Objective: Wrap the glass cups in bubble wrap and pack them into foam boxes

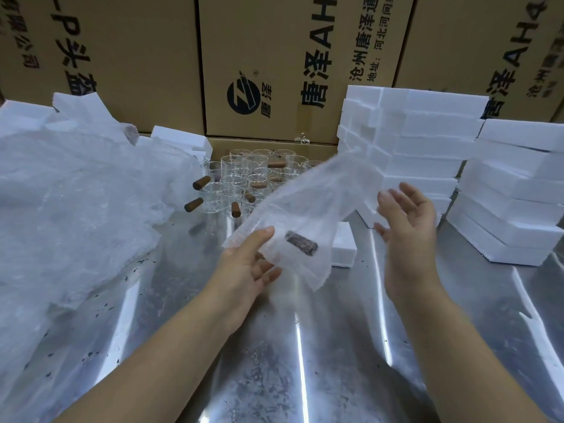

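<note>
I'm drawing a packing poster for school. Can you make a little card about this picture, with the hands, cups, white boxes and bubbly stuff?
left hand: pinches a bubble wrap sheet; something brown shows through it
right hand: open, fingers spread, beside the sheet
glass cups: bunched at the back, unwrapped, with brown handles
foam boxes: two stacks on the right
bubble wrap pile: on the left
table: shiny metal

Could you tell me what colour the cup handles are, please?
The handles are brown; head view.
</note>
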